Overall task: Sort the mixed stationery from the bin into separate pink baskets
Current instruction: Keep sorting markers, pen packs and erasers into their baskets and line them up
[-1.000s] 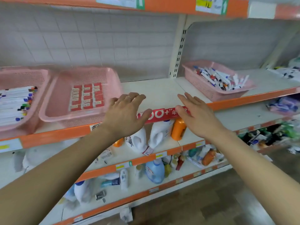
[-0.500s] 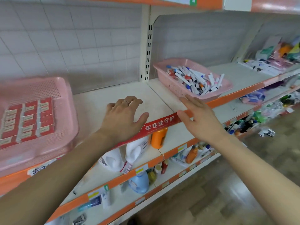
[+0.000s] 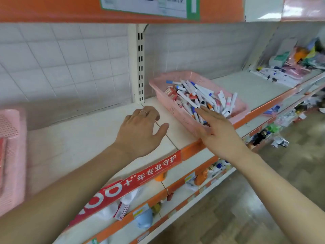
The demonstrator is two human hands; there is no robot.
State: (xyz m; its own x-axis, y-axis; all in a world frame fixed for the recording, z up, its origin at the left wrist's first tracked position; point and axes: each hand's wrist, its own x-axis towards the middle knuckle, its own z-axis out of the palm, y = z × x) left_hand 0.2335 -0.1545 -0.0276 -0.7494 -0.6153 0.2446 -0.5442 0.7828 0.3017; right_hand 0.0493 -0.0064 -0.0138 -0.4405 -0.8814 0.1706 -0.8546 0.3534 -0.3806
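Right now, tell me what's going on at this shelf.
A person's right hand, fingers straight, reaches over the near corner of a pink basket full of mixed markers and small red boxes. The left hand is over the shelf beside it, holding nothing. A second pink basket sits at far left.

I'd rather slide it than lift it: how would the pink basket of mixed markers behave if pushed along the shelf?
The pink basket would probably slide easily on the smooth shelf. Its thin perforated wall may flex if lifted by one rim. The markers lie piled loosely, so they would likely shift or roll inside.
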